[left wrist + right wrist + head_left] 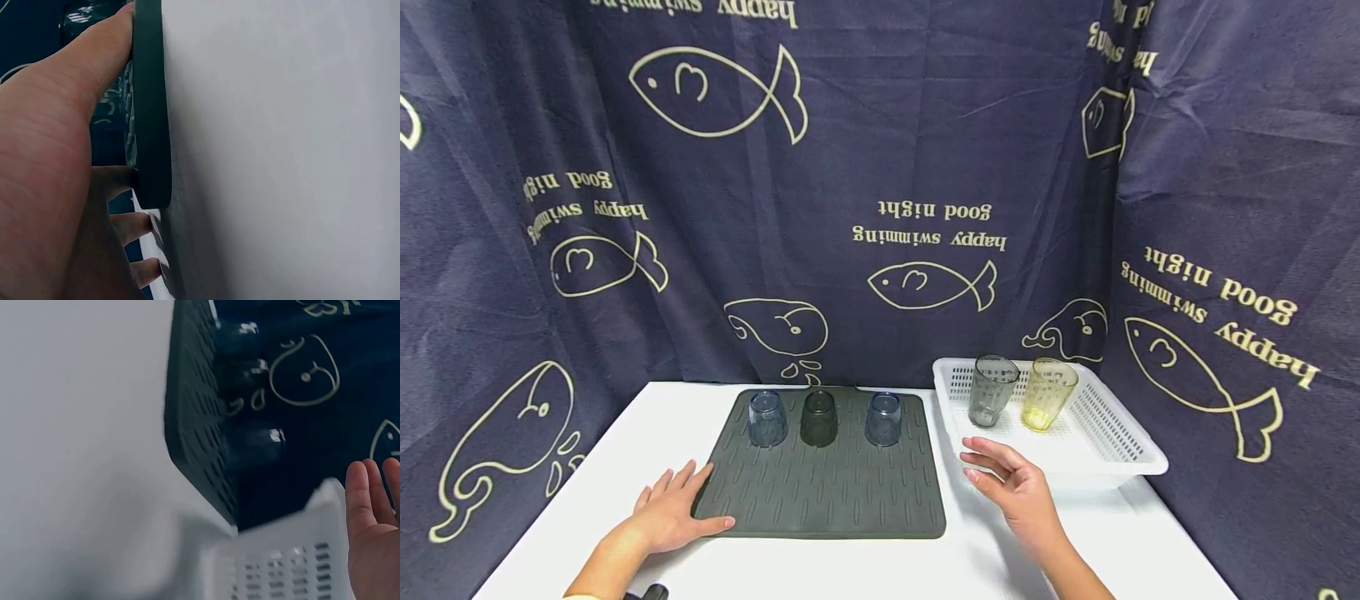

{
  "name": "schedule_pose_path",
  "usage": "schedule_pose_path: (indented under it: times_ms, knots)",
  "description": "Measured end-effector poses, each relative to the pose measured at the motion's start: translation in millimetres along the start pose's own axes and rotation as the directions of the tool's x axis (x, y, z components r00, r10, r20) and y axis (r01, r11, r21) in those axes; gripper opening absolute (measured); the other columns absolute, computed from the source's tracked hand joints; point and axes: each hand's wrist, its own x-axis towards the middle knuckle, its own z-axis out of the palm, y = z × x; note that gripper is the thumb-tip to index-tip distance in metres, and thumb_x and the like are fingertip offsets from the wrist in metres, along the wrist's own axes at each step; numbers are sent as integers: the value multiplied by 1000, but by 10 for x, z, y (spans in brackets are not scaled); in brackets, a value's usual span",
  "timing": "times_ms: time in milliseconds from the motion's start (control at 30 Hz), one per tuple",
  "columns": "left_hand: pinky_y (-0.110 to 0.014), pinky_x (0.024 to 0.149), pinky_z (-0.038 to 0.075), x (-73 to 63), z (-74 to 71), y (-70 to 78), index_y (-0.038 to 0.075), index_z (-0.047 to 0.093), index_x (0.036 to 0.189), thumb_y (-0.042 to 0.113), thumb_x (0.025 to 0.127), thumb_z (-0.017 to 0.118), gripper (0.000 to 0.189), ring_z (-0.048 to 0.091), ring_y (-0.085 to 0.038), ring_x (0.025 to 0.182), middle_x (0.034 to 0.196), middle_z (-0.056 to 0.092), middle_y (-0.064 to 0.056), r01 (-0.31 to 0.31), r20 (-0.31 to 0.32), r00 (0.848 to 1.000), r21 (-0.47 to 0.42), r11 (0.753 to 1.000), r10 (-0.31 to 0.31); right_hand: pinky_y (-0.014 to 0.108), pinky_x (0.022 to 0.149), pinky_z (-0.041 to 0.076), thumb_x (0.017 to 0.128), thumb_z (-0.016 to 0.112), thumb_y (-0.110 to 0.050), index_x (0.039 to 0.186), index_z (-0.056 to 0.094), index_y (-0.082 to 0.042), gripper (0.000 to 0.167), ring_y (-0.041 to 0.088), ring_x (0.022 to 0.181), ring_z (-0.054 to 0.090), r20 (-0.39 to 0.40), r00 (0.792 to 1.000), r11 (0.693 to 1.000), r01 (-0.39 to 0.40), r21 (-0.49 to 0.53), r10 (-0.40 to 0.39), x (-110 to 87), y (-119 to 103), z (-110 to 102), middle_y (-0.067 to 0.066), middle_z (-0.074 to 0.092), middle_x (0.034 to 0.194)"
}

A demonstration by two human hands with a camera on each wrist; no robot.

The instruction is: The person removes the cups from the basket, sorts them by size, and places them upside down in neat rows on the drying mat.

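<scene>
A dark grey ribbed drying mat (827,508) lies on the white table. My left hand (670,515) rests at its left front corner, fingers spread, thumb on the front edge. Three small glasses stand upside down along the mat's back: a bluish glass (767,422), a dark smoky glass (818,421) and another bluish glass (883,422). To the right, a clear grey glass (992,393) and a yellow glass (1048,395) stand mouth up in a white plastic basket (1131,433). In front of the basket's left side hovers my right hand (1018,500), fingers loosely bent, holding nothing.
White table surface (805,571) shows in front of the mat and between mat and basket. A dark blue curtain (820,192) with fish and whale prints encloses the back and sides. Part of a small black object (655,592) shows near the left wrist.
</scene>
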Motion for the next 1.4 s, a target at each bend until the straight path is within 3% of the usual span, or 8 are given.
schedule_pose_path:
  times_ms: [400, 700, 933, 1133, 1400]
  knots:
    - [-85, 109, 15, 15, 15, -31, -3, 37, 154, 71, 81, 71, 109, 20, -69, 142, 158, 28, -38, -1, 1, 1000, -19, 1000, 1, 27, 91, 60, 94, 61, 15, 134, 50, 20, 42, 17, 114, 72, -84, 994, 997, 62, -36, -65, 166, -145, -446, 4, 72, 130]
    - [-85, 108, 17, 13, -5, -36, -3, 38, 153, 69, 82, 71, 106, 23, -68, 142, 158, 31, -37, -5, 1, 1000, -1, 1000, 5, 19, 90, 58, 93, 69, 6, 133, 55, 16, 43, 9, 107, 73, -218, 976, 990, -30, -135, 0, 346, -292, -707, 2, 75, 124]
    - [-85, 108, 17, -2, -8, -38, -3, 37, 153, 69, 84, 70, 105, 23, -69, 140, 157, 30, -37, -7, 8, 1000, -2, 1000, 7, 10, 89, 54, 93, 73, -1, 132, 58, 12, 43, -2, 105, 71, -262, 965, 972, -52, -228, -10, 544, -359, -946, -13, 75, 117]
    - [-85, 108, 18, -1, -18, -20, -4, 39, 152, 69, 82, 71, 106, 24, -69, 141, 157, 32, -38, -6, 8, 1000, -4, 1000, 6, 6, 85, 52, 91, 77, -7, 129, 61, 11, 45, -9, 98, 69, -323, 946, 925, -97, -368, -30, 728, -402, -1129, -21, 73, 110]
    - [-85, 108, 16, 24, -5, -39, -3, 38, 153, 70, 84, 70, 106, 23, -69, 141, 158, 30, -38, -10, 23, 1000, -2, 1000, 10, 2, 75, 47, 89, 82, -22, 126, 67, 0, 46, -11, 94, 61, -437, 899, 834, -273, -480, 43, 936, -417, -1354, -36, 61, 95]
